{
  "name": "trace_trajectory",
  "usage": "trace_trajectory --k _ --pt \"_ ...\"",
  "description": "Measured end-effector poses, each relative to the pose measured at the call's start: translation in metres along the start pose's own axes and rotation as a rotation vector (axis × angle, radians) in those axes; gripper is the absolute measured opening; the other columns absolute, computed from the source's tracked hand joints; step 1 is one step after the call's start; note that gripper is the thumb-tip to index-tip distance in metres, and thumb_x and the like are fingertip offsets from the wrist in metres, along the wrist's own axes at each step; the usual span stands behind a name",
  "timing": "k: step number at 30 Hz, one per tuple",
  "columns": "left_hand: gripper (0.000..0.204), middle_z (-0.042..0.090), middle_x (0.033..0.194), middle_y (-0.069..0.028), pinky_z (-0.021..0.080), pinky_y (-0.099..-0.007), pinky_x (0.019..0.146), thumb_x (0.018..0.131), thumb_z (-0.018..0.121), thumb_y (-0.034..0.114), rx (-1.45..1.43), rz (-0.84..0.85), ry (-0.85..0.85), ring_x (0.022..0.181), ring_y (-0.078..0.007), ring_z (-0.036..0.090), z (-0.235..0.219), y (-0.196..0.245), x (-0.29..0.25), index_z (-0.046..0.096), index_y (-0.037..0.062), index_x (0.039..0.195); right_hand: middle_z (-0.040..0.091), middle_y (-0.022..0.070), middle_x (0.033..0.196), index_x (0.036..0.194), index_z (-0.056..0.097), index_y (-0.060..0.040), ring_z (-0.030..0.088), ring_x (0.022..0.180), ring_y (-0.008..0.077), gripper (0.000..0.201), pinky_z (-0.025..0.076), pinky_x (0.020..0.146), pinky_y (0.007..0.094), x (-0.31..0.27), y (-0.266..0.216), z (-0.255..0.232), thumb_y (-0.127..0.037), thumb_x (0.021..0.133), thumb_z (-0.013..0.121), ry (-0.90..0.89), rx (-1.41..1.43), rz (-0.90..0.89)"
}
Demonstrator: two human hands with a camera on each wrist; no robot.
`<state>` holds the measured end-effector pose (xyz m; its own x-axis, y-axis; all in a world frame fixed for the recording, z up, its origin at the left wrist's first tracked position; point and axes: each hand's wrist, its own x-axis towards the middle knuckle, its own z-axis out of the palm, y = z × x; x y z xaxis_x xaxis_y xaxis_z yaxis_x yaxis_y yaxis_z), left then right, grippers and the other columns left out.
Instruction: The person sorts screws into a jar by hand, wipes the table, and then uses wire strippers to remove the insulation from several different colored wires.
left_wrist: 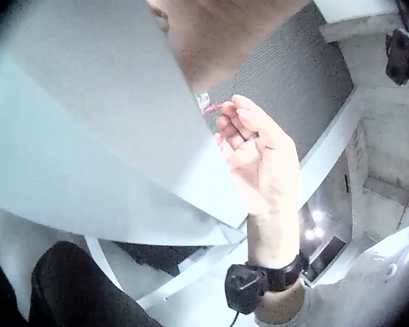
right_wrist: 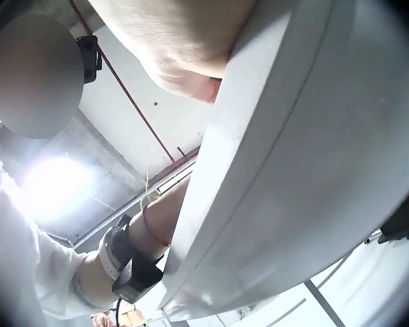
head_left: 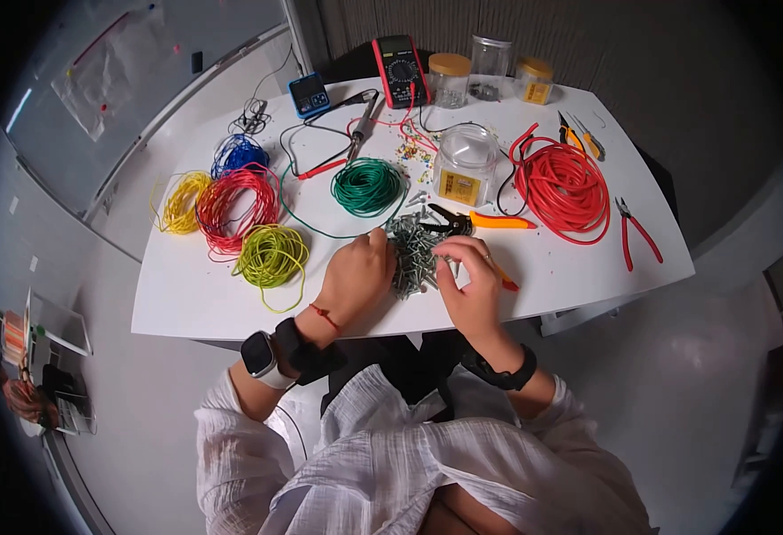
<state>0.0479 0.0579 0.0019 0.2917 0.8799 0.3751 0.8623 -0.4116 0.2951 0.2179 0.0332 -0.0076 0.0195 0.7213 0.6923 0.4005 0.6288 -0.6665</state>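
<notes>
In the head view a pile of grey screws [head_left: 412, 259] lies near the table's front edge, between both hands. The left hand [head_left: 356, 278] rests at the pile's left side, back up, its fingertips hidden. On the right side the right hand [head_left: 473, 290] has bent, loosely spread fingers and thumb at the screws; no held thing shows. The left wrist view shows the right hand [left_wrist: 262, 153] from the palm side, fingers loosely curved, and the left hand [left_wrist: 218, 41] large at the top. Black wire strippers [head_left: 449, 220] with an orange handle touch the pile's upper right.
Coils of yellow [head_left: 184, 203], red [head_left: 231, 209], blue, lime and green wire [head_left: 367, 187] lie left and centre. A clear jar [head_left: 465, 165], a thick red coil [head_left: 565, 192] and red-handled cutters [head_left: 627, 236] are right. A multimeter [head_left: 401, 73], a soldering iron [head_left: 362, 127] and jars stand or lie behind.
</notes>
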Motion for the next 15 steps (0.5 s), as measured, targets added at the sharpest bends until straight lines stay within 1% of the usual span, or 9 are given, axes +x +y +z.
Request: trace_trajectory --k 1,2,5,7,9,10,11,13,15 --pt "0.018 0.057 0.067 -0.0216 0.044 -0.0453 0.052 0.085 0.049 0.016 -0.004 0.041 0.0 0.059 -0.038 0.056 0.001 0.003 0.002 0.045 -0.0006 0.081 0.057 0.0099 0.09 0.087 0.058 -0.0036 0.055 0.084 0.0274 0.019 0.044 0.073 0.0344 0.001 0.001 0.0 0.004 0.07 0.058 -0.004 0.028 0.061" --pt "0.021 0.056 0.074 -0.023 0.045 -0.0454 0.053 0.086 0.05 0.018 0.002 0.013 -0.059 0.061 -0.0386 0.056 -0.001 0.007 0.005 0.044 -0.0017 0.084 0.058 0.0104 0.091 0.089 0.058 -0.0033 0.055 0.086 0.0277 0.019 0.044 0.073 0.0347 0.001 0.002 0.0 0.003 0.071 0.057 -0.02 0.06 0.118" --pt "0.022 0.052 0.076 -0.0211 0.046 -0.0416 0.048 0.085 0.053 0.019 0.079 0.101 -0.015 0.057 -0.035 0.057 -0.001 0.001 0.013 0.044 -0.0015 0.086 0.058 0.0107 0.093 0.092 0.057 -0.0039 0.054 0.09 0.0284 0.022 0.044 0.076 0.0356 0.002 0.002 -0.001 0.003 0.071 0.057 -0.034 0.062 0.192" --pt "0.022 0.049 0.08 -0.0202 0.047 -0.041 0.051 0.084 0.054 0.018 0.095 0.112 -0.053 0.06 -0.0346 0.057 -0.001 -0.007 0.016 0.045 -0.0012 0.088 0.057 0.0108 0.094 0.094 0.057 -0.0042 0.054 0.091 0.0288 0.024 0.043 0.078 0.036 0.001 0.005 0.002 0.003 0.071 0.056 -0.046 0.032 0.179" --pt "0.022 0.049 0.083 -0.0193 0.047 -0.0403 0.055 0.083 0.055 0.017 0.101 0.245 0.003 0.065 -0.0333 0.057 0.003 -0.015 0.015 0.045 -0.0007 0.09 0.057 0.011 0.095 0.095 0.056 -0.0046 0.053 0.093 0.0291 0.026 0.043 0.08 0.0365 0.0 0.008 0.003 0.003 0.071 0.056 -0.064 0.004 0.17" --pt "0.022 0.049 0.085 -0.017 0.047 -0.0392 0.063 0.081 0.056 0.016 0.087 0.226 -0.035 0.074 -0.032 0.056 -0.003 -0.013 0.014 0.048 -0.0005 0.094 0.057 0.0112 0.095 0.096 0.056 -0.0048 0.053 0.094 0.0295 0.027 0.042 0.081 0.0369 0.0 0.009 0.003 0.004 0.07 0.056 -0.068 0.01 0.163" --pt "0.022 0.049 0.085 -0.017 0.047 -0.0392 0.063 0.081 0.056 0.016 0.084 0.222 -0.046 0.074 -0.032 0.056 -0.006 -0.013 0.013 0.048 -0.0005 0.094 0.057 0.0114 0.096 0.096 0.056 -0.005 0.052 0.095 0.0299 0.028 0.041 0.083 0.0373 0.0 0.01 0.003 0.004 0.07 0.055 -0.072 0.017 0.157" --pt "0.026 0.05 0.095 -0.0164 0.046 -0.0404 0.073 0.081 0.055 0.011 0.057 0.277 -0.055 0.085 -0.0342 0.053 -0.013 -0.015 0.01 0.049 -0.0005 0.104 0.057 0.0108 0.096 0.096 0.056 -0.0044 0.053 0.093 0.0276 0.027 0.043 0.078 0.0347 -0.001 0.011 0.001 0.004 0.071 0.054 -0.067 0.019 0.159" --pt "0.027 0.052 0.098 -0.015 0.045 -0.0395 0.076 0.08 0.056 0.009 0.032 0.25 -0.07 0.087 -0.0332 0.054 -0.023 -0.015 0.008 0.052 -0.0002 0.105 0.058 0.0098 0.098 0.096 0.057 -0.0039 0.055 0.09 0.0239 0.026 0.044 0.073 0.031 0.0 0.012 -0.001 0.005 0.071 0.054 -0.044 0.152 0.232"
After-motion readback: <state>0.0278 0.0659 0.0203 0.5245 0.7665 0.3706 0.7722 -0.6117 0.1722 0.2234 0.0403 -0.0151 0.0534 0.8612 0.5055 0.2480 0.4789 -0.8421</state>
